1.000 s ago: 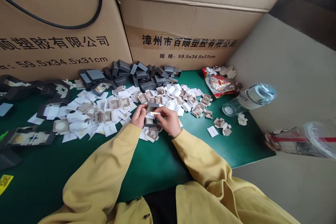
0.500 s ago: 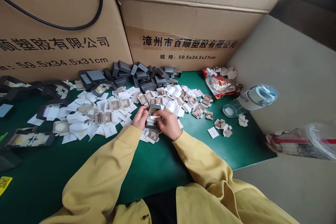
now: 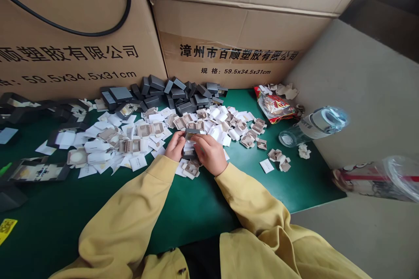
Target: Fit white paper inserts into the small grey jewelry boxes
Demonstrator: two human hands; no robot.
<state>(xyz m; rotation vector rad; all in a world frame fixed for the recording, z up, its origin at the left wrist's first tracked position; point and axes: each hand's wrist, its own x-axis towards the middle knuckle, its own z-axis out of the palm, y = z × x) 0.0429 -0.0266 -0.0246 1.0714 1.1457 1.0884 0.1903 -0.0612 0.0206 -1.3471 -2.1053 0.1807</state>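
Note:
My left hand (image 3: 175, 146) is closed round the left side of a small dark grey box (image 3: 189, 155), thumb along its near edge. Over the right side of the same box my right hand (image 3: 210, 153) is closed, its fingertips bent in at the box's middle. Whatever those fingertips pinch is hidden behind them. Something white shows inside the box, between its dark ends. Just below the box lies an opened grey-and-white card insert (image 3: 191, 168). Around both hands spreads a heap of small white folded papers (image 3: 138, 162) and card inserts (image 3: 248, 140).
Dark boxes (image 3: 176, 93) are piled at the back before large cartons (image 3: 229, 30). More open dark boxes (image 3: 39, 172) lie left. On the right are a red snack bag (image 3: 275, 107), a clear bottle (image 3: 303, 130) and a plastic cup (image 3: 369, 178) by the green table's (image 3: 278, 192) edge.
The pale strip seen between my right fingers over the box no longer shows. My right fingers have bent further into the box. The left hand keeps its hold.

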